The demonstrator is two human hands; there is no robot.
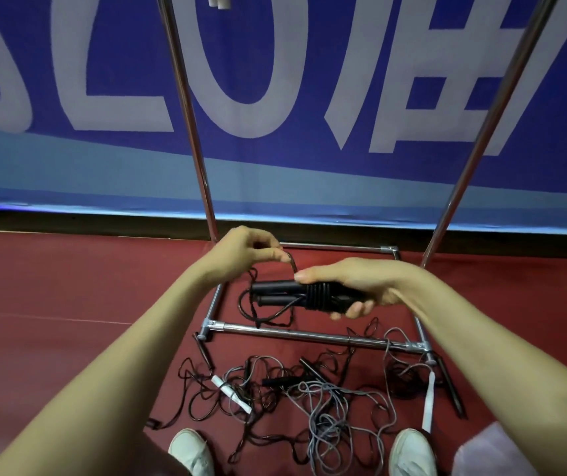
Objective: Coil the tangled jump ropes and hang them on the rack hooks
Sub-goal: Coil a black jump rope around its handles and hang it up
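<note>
Right hand [354,286] grips the black jump rope [275,293] by its handles, cord wound round them, above the rack base [309,334]. Left hand [244,250] pinches its free loop. Risk: the slack tail hangs toward the front bar and floor tangle [309,389]; a snag would loosen the wraps.

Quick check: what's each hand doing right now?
Left hand: closed, pinching the black cord.
Right hand: closed, gripping the black handles, cord wound round them.

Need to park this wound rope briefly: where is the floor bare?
Bare red floor lies left of the rack base, toward the banner. Crowded: the rope tangle between the front bar and the shoes.
</note>
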